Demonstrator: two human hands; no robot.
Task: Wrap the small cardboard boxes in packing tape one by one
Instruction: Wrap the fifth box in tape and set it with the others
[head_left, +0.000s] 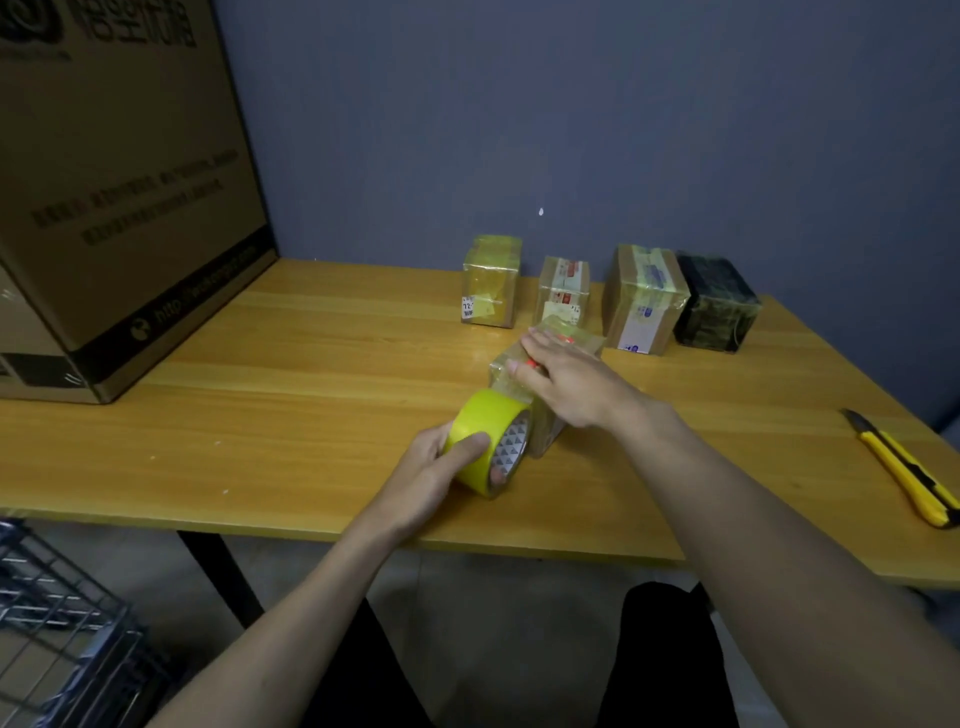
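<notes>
Two hands are at work at the middle of the wooden table (311, 374). Left hand (431, 467) grips one roll of yellow packing tape (491, 441), thumb curled over the outer band, a fingertip showing inside the patterned core; the roll is held on edge right against the near side of the box being wrapped. Right hand (566, 384) lies flat on top of that small cardboard box (545, 426), fingers straight and pressing down, so it holds the box steady rather than clutching it. The box sits on the table, touching the roll, and shiny tape already shows on its faces.

Beyond the right hand, four more small boxes stand in one row against the blue-grey wall (571, 104): a yellowish taped box (491, 280), a clear-taped box with a label (563, 288), a brown box with a white label (644, 299), and a dark box (717, 301). That makes five small boxes in all.

Well off to the right of the right hand lies one yellow utility knife (904, 467), near the table edge. Far to the left of the left hand stands one large cardboard carton (119, 197), closed on the sides that show, contents hidden. Below the left forearm, off the table, sits one wire basket (57, 618); what it holds I cannot tell.
</notes>
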